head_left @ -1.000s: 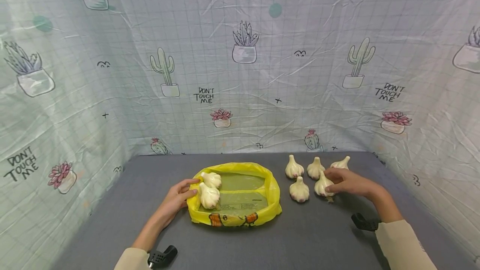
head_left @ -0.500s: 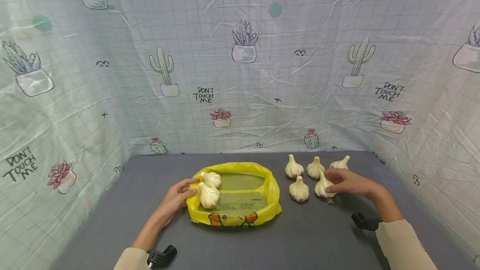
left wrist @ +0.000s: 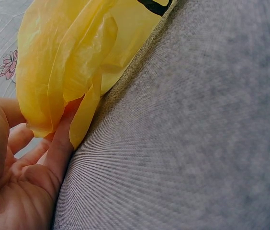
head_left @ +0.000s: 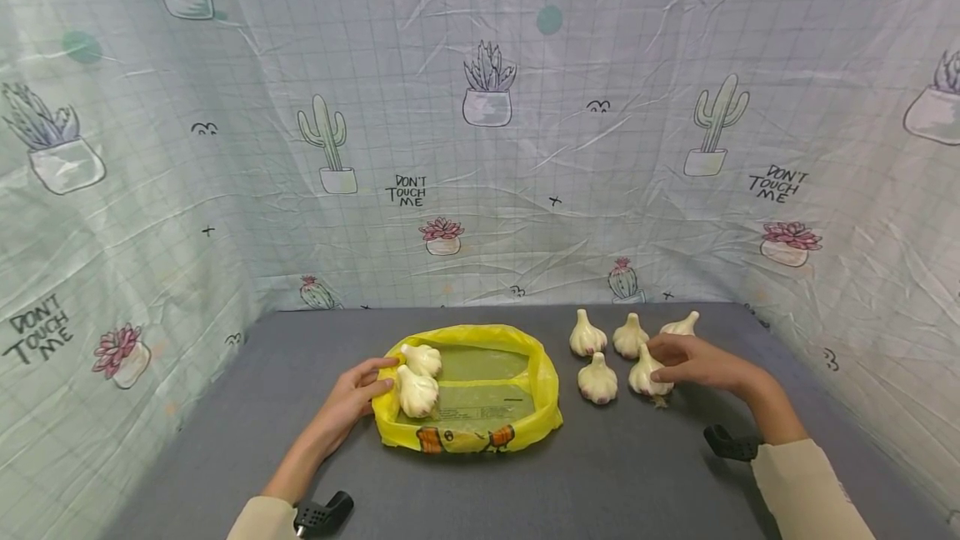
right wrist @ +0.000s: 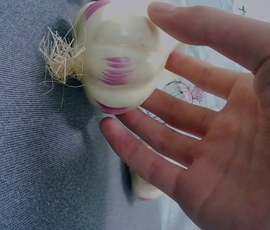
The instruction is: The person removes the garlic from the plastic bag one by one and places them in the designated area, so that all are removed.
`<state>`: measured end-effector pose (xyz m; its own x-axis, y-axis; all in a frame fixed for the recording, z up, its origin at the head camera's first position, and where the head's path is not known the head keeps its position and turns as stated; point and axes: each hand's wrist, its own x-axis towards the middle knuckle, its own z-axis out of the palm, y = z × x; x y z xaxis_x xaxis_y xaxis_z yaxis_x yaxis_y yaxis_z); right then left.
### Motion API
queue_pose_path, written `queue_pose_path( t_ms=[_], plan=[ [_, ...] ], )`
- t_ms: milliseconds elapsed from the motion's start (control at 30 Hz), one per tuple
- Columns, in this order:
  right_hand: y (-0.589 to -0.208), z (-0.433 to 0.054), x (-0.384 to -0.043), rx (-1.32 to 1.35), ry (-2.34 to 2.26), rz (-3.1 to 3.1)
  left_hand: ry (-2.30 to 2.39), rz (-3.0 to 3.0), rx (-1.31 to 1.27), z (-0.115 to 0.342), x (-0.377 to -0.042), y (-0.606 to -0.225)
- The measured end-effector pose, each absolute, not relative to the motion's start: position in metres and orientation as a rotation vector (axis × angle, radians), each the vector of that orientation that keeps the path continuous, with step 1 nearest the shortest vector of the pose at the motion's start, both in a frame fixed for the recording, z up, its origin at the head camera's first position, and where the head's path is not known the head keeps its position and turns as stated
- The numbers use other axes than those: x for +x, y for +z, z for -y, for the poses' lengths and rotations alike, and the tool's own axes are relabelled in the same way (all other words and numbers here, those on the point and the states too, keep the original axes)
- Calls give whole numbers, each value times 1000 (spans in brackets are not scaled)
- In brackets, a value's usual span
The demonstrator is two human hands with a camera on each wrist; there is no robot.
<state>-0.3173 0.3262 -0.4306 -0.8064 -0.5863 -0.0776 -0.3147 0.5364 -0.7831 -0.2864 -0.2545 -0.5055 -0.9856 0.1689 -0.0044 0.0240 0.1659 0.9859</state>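
Note:
A yellow plastic bag (head_left: 551, 407) with its rim rolled down stands on the table left of centre. My left hand (head_left: 341, 407) holds its left side; in the left wrist view the thumb and fingers lie about a fold of the bag (left wrist: 63, 72). Two garlic bulbs lie inside at that end, the nearer one (head_left: 417, 392) in front of the farther one (head_left: 423, 359). On the right, my right hand (head_left: 701, 363) has thumb and fingers on opposite sides of a garlic bulb (right wrist: 120, 62), whose dry roots (right wrist: 61, 57) point away from the palm.
Left of the right hand are a near garlic bulb (head_left: 597, 379) and two farther ones, the left bulb (head_left: 587, 334) and the middle bulb (head_left: 631, 337). Another bulb (head_left: 681, 326) lies partly hidden behind the right hand. A cactus-print curtain (head_left: 487, 190) surrounds the grey table (head_left: 525, 494).

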Motion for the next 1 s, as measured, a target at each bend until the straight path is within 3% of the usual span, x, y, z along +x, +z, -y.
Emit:
queue_pose_path(
  t_ms=[1000],
  plan=[
    [-416,-322,-310,-662,-1156,-2573,1967,-2300,156,253,-287,-507]
  ],
)
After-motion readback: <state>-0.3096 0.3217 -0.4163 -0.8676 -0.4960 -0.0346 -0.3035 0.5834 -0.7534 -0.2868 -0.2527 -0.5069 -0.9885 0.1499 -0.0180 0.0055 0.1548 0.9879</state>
